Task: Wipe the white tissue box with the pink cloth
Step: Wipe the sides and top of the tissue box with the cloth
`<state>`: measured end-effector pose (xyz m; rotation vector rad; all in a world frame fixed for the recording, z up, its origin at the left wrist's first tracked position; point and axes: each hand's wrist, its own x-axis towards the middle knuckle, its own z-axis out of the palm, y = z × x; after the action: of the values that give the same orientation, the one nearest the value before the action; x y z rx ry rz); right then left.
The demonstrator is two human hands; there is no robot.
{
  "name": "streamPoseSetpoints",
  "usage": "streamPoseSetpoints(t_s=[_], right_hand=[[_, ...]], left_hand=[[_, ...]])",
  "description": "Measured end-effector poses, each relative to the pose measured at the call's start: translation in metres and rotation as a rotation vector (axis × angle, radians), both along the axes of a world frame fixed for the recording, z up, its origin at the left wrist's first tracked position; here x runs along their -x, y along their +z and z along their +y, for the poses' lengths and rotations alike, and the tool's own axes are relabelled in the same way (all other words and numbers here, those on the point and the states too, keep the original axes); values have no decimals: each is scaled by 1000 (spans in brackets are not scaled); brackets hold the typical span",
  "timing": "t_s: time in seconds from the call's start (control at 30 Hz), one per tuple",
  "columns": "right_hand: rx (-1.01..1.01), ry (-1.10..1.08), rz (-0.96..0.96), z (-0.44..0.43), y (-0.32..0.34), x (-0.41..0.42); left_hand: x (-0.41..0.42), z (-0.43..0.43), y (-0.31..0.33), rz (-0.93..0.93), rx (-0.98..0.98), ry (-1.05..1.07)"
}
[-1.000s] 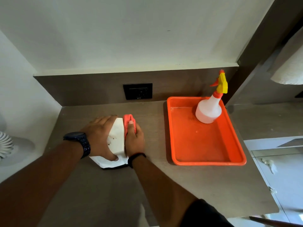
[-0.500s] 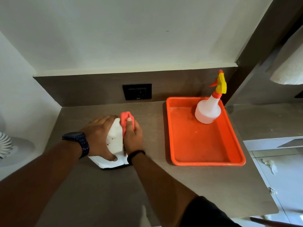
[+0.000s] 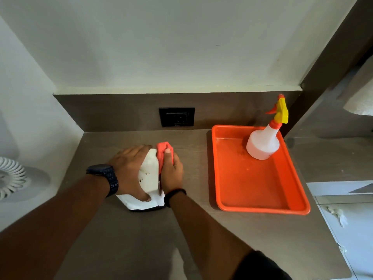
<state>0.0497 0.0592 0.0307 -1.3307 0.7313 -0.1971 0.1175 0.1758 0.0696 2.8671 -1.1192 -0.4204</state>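
The white tissue box point(image 3: 149, 174) stands on the brown counter point(image 3: 201, 229), left of centre, with small dark specks on its top face. My left hand point(image 3: 129, 170), with a black watch on the wrist, grips the box from its left side. My right hand point(image 3: 171, 172) presses the bunched pink cloth point(image 3: 164, 153) against the box's right side and far top corner. Much of the box is hidden under both hands.
An orange tray point(image 3: 260, 205) lies to the right and holds a white spray bottle point(image 3: 263, 144) with a yellow and orange trigger. A black wall socket point(image 3: 177, 117) sits in the back panel. A white fan point(image 3: 10, 177) stands at the far left.
My right hand has slid the pink cloth slightly leftward and toward the far corner of the box. My left hand has kept its hold on the box.
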Motion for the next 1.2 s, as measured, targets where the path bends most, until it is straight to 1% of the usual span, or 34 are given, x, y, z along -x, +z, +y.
streamPoseSetpoints(t_s=[0.07, 0.13, 0.23, 0.27, 0.33, 0.4, 0.5, 0.6, 0.67, 0.73, 0.83, 0.9, 1.03, 1.1, 1.2], right_hand=[[-12, -8, 90, 2, -8, 8], [-1, -85, 125, 13, -14, 24], [-26, -161, 23, 29, -5, 39], [-25, -163, -14, 30, 1, 38], [55, -141, -65, 24, 10, 26], [112, -87, -65, 13, 16, 8], [46, -46, 41, 2, 7, -4], [18, -85, 140, 12, -8, 18], [-36, -123, 123, 23, -10, 33], [-73, -138, 56, 28, -2, 34], [19, -123, -35, 19, 12, 16], [48, -90, -2, 8, 15, 2], [-1, -45, 157, 6, -1, 9], [-23, -78, 151, 18, -4, 29], [-47, -102, 76, 30, 4, 44]], left_hand=[[-1, 0, -3, -3, -19, 8], [-1, 0, -6, -12, -7, 14], [-1, 0, -6, -33, 2, 15], [-2, -1, -6, -34, 13, 4], [-4, -1, -7, -37, 63, -36], [-4, 1, -8, -45, 95, -30], [-3, 3, -11, -52, 54, 6], [-3, 1, -13, -45, 39, 14], [-3, 1, -11, -25, 47, 10], [-3, 1, -8, -4, 49, 3], [-2, 1, -6, 1, 81, -9], [-3, 2, -6, 10, 72, -2], [-3, 1, -8, 13, 25, 10], [-3, 0, -9, 2, 42, 18], [-3, 1, -9, 3, 65, 19]])
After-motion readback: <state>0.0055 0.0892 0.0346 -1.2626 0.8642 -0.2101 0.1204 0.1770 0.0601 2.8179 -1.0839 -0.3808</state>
